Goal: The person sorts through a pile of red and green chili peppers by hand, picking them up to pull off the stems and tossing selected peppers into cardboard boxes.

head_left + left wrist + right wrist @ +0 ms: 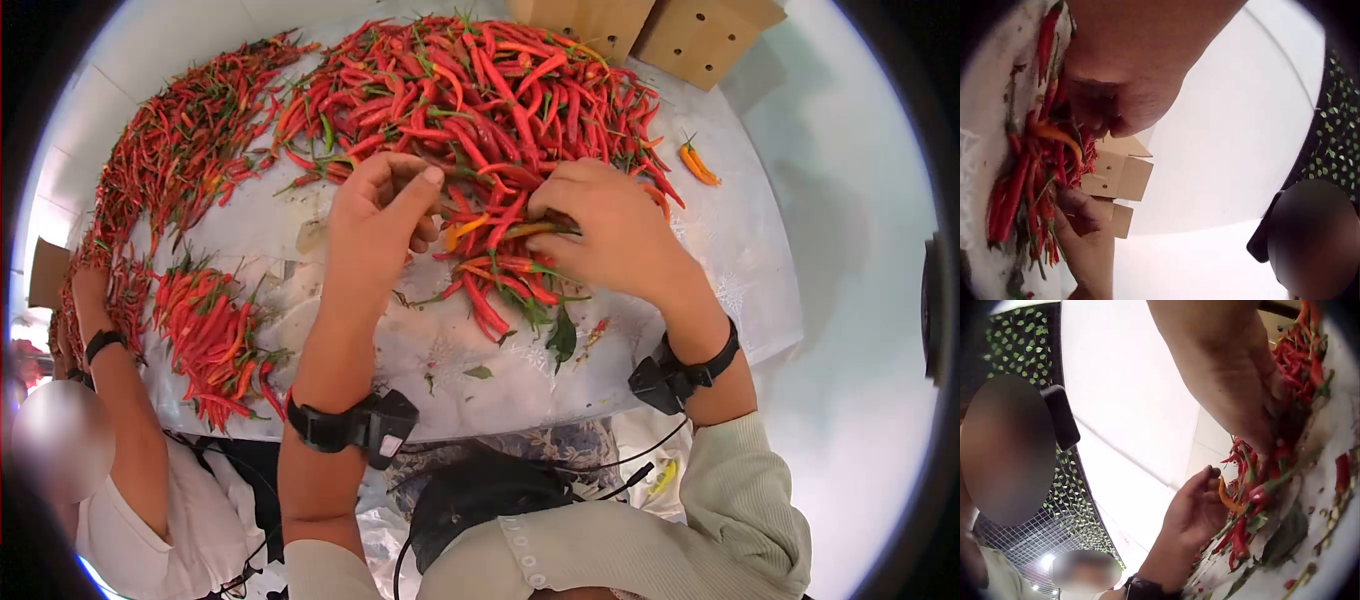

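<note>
Red chili peppers (490, 90) lie in a large heap on the covered table, with a smaller cluster (485, 300) trailing toward the person. Over the left side of this cluster is the left hand (385, 215), its fingers loosely bent and nothing visible in them; the right wrist view shows this hand (1194, 509) beside an orange chili (1229, 499). On the cluster's other side, the right hand (605, 225) pinches a dark greenish chili (545, 229) between thumb and fingers. Its fingertips are partly hidden among the peppers in the right wrist view.
A separate chili pile (205, 335) lies at left, below a long heap (190, 130). Cardboard boxes (695, 45) stand at the back. Orange chilies (698, 163) lie at right, and a loose leaf (562, 335) near the front. Another person's arm (125, 380) reaches in at left.
</note>
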